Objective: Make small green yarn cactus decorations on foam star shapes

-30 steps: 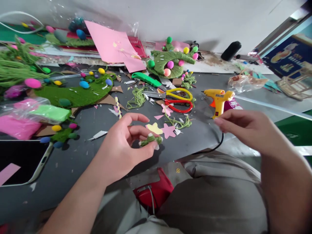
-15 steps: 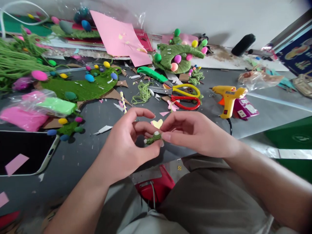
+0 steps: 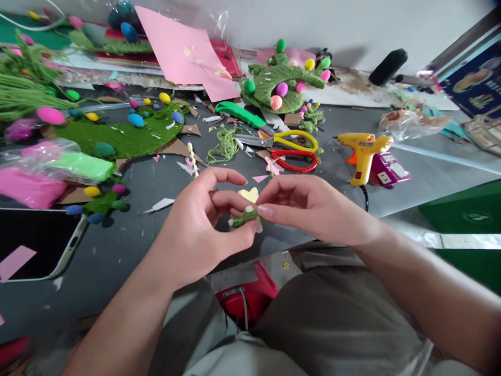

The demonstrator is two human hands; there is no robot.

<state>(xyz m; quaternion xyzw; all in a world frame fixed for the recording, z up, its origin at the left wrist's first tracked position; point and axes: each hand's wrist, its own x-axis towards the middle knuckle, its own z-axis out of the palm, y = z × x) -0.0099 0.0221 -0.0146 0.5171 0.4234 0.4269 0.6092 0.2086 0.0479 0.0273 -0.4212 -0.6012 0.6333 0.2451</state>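
1. The left hand (image 3: 203, 230) holds the small green yarn-wrapped piece with white tips (image 3: 239, 220) in a narrow pinch, thumb below and fingers behind. Probably this grip leaves its white tips uncovered.
2. The right hand (image 3: 313, 209) has its thumb and forefinger close together at the piece's right end. I cannot tell if they grip it or only touch it; probably they steady it.
3. The piece is in front of the person, near the table's front edge, with the cream-yellow paper shape (image 3: 249, 194) just beyond. This position seems good for close looking.
4. The yellow glue gun (image 3: 362, 156) lies to the right, its nozzle to the left and its handle toward the person, which seems convenient for the right hand. Its black cord (image 3: 366, 198) runs toward the front edge and could catch a sleeve or wrist.
5. Beyond the hands lie the scissors with yellow and red handles (image 3: 250, 140) and the green plastic cutter (image 3: 240, 114), so there the room is narrow.
6. The grey table (image 3: 129, 193) has more open surface left of the left hand, before the black-screened phone (image 3: 35, 243), and also between scissors and glue gun.
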